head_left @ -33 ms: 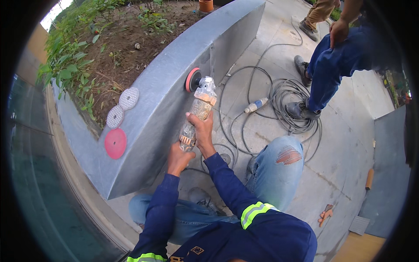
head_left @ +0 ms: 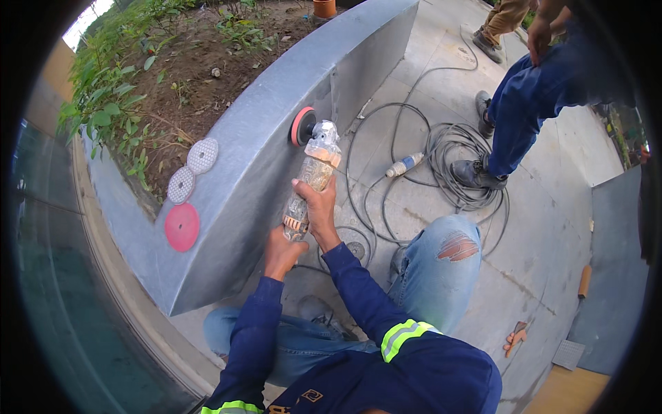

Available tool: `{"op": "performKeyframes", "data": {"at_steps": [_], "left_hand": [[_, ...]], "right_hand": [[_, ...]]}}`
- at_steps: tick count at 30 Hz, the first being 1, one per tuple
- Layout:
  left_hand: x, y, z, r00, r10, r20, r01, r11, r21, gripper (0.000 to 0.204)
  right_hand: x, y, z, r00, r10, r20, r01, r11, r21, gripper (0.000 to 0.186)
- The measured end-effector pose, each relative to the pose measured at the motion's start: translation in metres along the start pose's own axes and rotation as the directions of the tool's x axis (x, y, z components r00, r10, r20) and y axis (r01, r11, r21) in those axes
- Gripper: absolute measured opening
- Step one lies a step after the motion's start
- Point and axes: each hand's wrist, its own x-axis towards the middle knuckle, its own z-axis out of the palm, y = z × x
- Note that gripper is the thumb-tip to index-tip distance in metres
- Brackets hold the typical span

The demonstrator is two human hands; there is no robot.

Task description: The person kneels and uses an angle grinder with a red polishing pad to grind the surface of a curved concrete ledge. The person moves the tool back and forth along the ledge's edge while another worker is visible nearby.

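We found polishing under way: both hands, the left hand point(head_left: 281, 250) at the rear and the right hand point(head_left: 318, 207) round the body, gripped the polisher point(head_left: 312, 181), arms extended, its pad point(head_left: 301, 126) against the slab point(head_left: 255, 165), which in our judgement next required steady pressure.
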Motion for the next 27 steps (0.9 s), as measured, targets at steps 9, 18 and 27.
{"op": "performKeyframes", "data": {"at_steps": [9,18,27], "left_hand": [[0.021,0.019,-0.001,0.996,0.089,-0.005,-0.089,0.995,-0.033,0.036],[0.01,0.001,0.002,0.997,0.07,-0.035,-0.068,0.996,0.061,0.036],[0.028,0.038,-0.001,0.991,0.131,-0.009,-0.131,0.99,-0.057,0.033]], "right_hand": [[0.023,-0.028,0.013,0.994,-0.097,0.056,0.097,0.995,-0.009,0.061],[0.009,-0.016,0.007,1.0,-0.003,0.018,0.002,1.0,0.02,0.064],[0.038,-0.043,0.019,0.994,-0.09,0.061,0.092,0.995,-0.038,0.064]]}}
